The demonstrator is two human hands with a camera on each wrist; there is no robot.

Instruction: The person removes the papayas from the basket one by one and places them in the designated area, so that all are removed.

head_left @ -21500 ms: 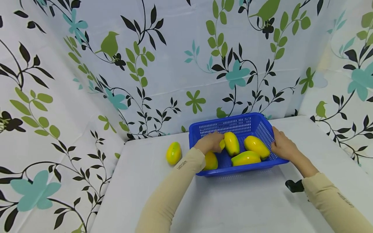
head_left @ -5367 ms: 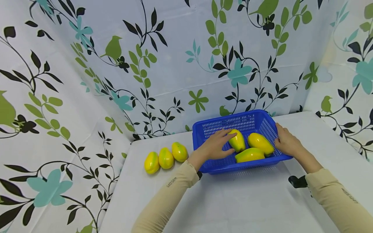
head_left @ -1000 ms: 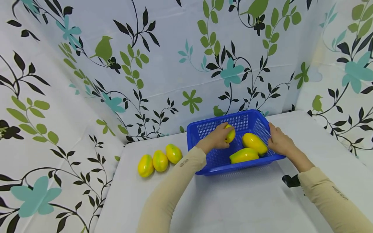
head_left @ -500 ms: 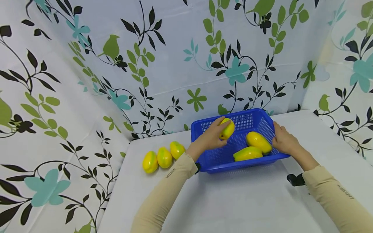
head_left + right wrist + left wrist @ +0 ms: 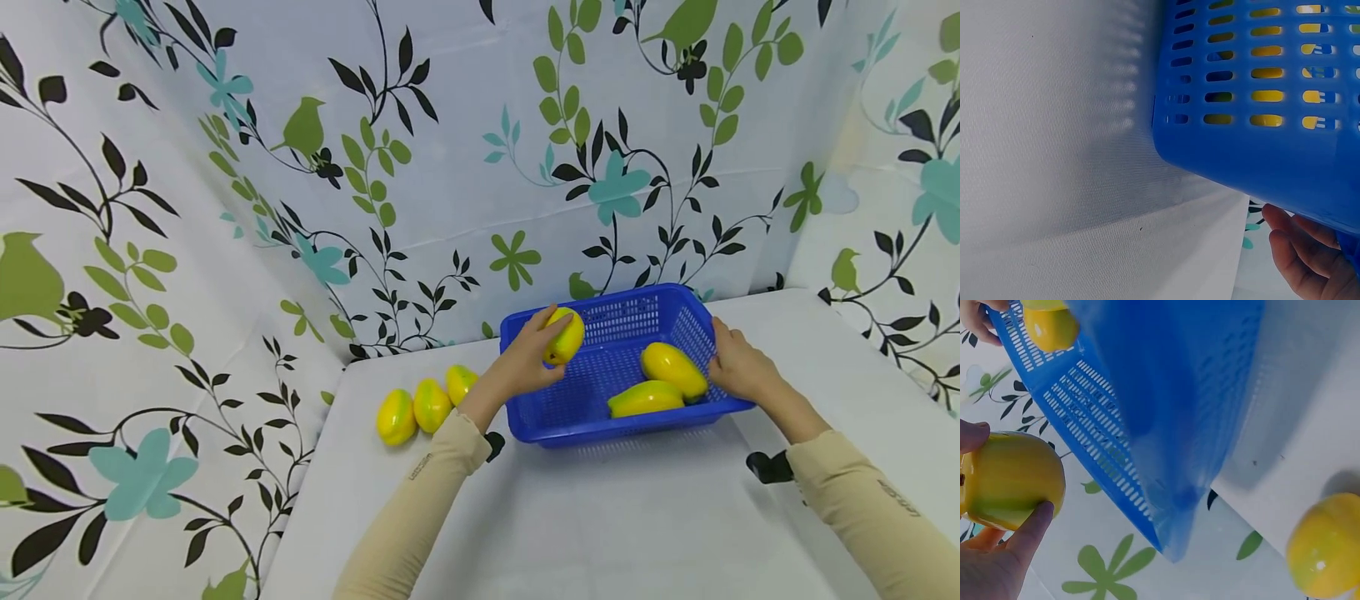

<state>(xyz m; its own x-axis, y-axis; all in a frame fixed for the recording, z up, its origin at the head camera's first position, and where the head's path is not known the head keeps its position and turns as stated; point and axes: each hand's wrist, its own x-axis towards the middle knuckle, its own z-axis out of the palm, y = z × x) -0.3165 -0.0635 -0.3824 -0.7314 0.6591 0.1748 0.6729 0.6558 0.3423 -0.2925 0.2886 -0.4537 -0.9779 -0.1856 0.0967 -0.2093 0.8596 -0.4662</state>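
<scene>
My left hand [image 5: 525, 360] holds a yellow-green papaya [image 5: 567, 336] above the left side of the blue plastic basket [image 5: 600, 431]. In the left wrist view the thumb and fingers grip that papaya [image 5: 1019, 478] from both sides. My right hand [image 5: 737, 362] grips the basket's right rim; the right wrist view shows its curled fingers [image 5: 1300, 250] at the basket's edge. Two papayas, one farther back [image 5: 673, 372] and one nearer [image 5: 645, 401], lie in the right half of the basket.
Left of the basket, three papayas stand in a slanting row on the white table [image 5: 600, 525]: one at the left [image 5: 396, 417], one in the middle [image 5: 432, 406] and one partly behind the left forearm [image 5: 459, 382]. A patterned cloth [image 5: 450, 167] hangs around the table.
Over the last second my left hand has lifted the papaya from the basket floor and carried it left. Earlier, two more papayas went from basket to table. The right hand stays on the rim.
</scene>
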